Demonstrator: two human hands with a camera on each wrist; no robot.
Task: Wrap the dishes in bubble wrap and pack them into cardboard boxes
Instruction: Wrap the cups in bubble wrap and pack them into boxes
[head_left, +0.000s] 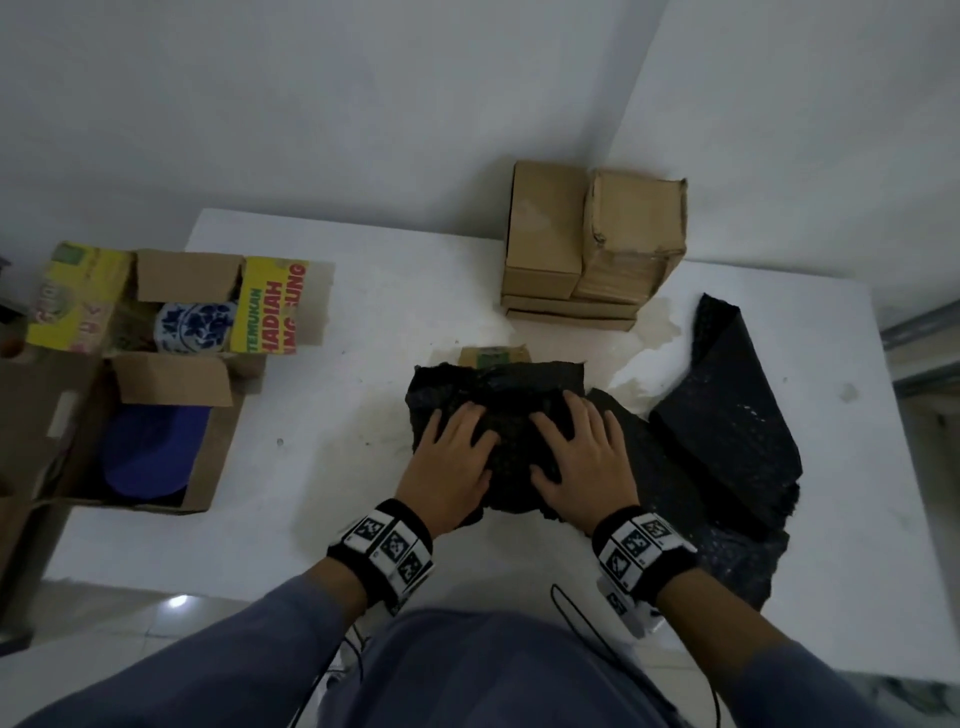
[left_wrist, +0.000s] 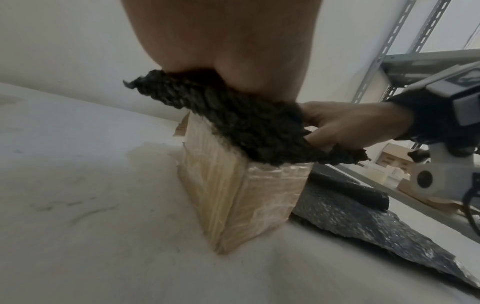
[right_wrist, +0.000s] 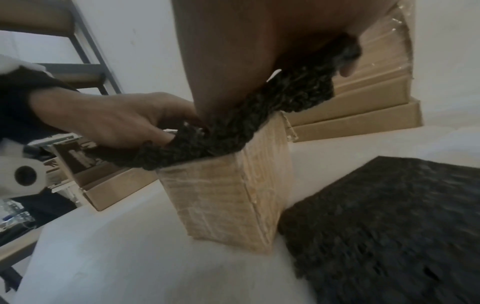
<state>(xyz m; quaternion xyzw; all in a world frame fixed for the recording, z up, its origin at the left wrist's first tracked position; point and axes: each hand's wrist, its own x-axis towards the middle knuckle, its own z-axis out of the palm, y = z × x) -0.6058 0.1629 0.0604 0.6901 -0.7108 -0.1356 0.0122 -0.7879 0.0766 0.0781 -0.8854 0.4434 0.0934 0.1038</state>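
We see, from the head view, a white worktop (head_left: 363, 415) w/ both hands on a black bubble-wrap bundle (head_left: 498, 415) at centre; the bundle sits on top of a small tape-wrapped cardboard box (left_wrist: 239, 205), which stands upright on the worktop; we can't tell what's inside the wrap. Left hand (head_left: 449, 467) lies on the bundle's 7 o'clock side, fingers spread over the top & curled at the edge, holding the wrap; right hand (head_left: 579, 457) mirrors it at 5 o'clock, fingers curled into the wrap's edge in the wrist views. Loose bubble-wrap sheets (head_left: 727, 431) lie at 3 o'clock of the bundle, touching it; a stack of flat & closed cardboard boxes (head_left: 587, 249) stands at 12–1 o'clock, near the wall. At 9 o'clock, well apart, an open printed carton (head_left: 171, 306) holds a blue-&-white patterned dish (head_left: 195, 327); just below it an open plain carton (head_left: 156, 441) holds sth blue (head_left: 150, 452); both wrists carry black bands w/ marker tags.
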